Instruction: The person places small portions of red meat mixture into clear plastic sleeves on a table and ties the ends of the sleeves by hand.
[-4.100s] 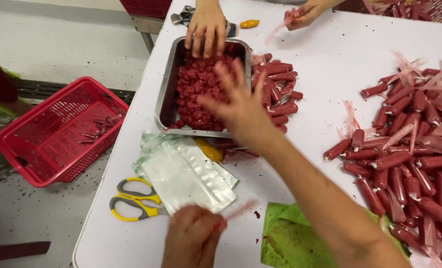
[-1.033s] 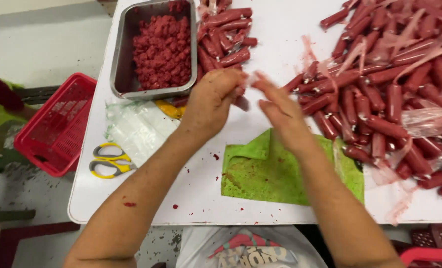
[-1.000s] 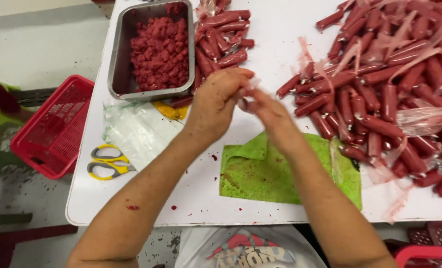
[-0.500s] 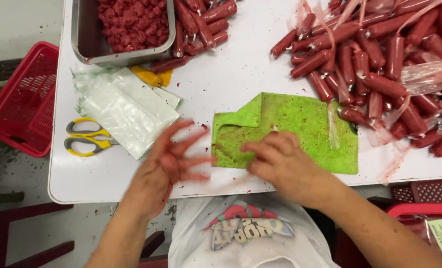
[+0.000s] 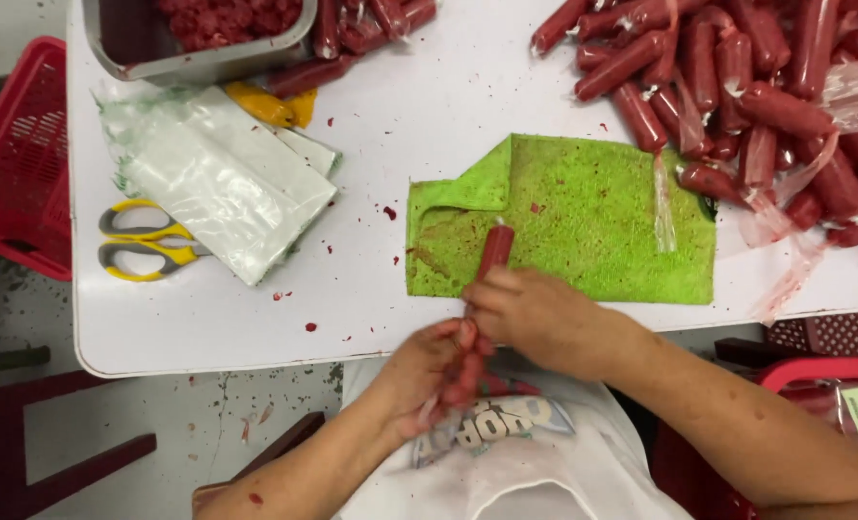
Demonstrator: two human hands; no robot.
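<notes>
A red meat-filled plastic tube point(image 5: 494, 252) lies with its tip on the green cloth point(image 5: 592, 207) at the table's near edge. My right hand point(image 5: 535, 313) presses down on the tube's middle. My left hand point(image 5: 434, 371) is closed around the tube's lower end, below the table edge, close to my body. The part of the tube between the two hands is mostly hidden by my fingers.
A pile of filled red tubes point(image 5: 756, 96) lies at the far right. A metal tray of minced red meat point(image 5: 198, 39) stands at the far left, above a stack of clear plastic bags point(image 5: 217, 178) and yellow-handled scissors point(image 5: 145, 241). A red basket point(image 5: 15, 154) sits left of the table.
My hands have come back from the far tubes to the near edge. They now grip one tube over the green cloth, the left hand closing from spread fingers.
</notes>
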